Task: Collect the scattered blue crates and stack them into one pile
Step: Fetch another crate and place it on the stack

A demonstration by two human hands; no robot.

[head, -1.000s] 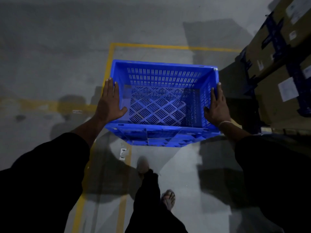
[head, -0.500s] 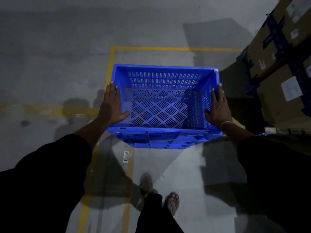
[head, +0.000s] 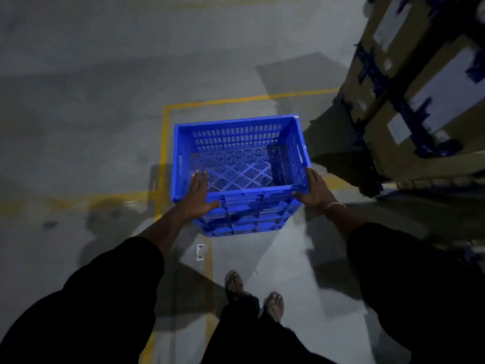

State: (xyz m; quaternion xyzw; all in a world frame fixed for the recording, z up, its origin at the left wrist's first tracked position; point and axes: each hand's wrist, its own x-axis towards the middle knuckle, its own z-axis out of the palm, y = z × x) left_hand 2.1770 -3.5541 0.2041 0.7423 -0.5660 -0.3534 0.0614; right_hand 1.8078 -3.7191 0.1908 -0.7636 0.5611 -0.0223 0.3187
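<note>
A blue slotted plastic crate (head: 236, 137) sits low in front of me, inside a corner of yellow floor lines, and it holds nothing. Whether it touches the floor, I cannot tell. My left hand (head: 199, 195) lies on its near left corner, fingers straight over the rim and thumb spread on the near wall. At the near right corner my right hand (head: 313, 190) has straight fingers along the right wall and the thumb on the near edge. No other crate is in view.
Stacked cardboard boxes on a dark blue rack (head: 420, 101) stand close on the right. Yellow lines (head: 164, 143) mark the grey concrete floor. A small white tag (head: 200, 252) lies just before the crate. My sandalled feet (head: 233, 282) are behind it.
The crate has gone down and away from me, into the yellow outline. Both hands have slid from its side walls back to its near corners.
</note>
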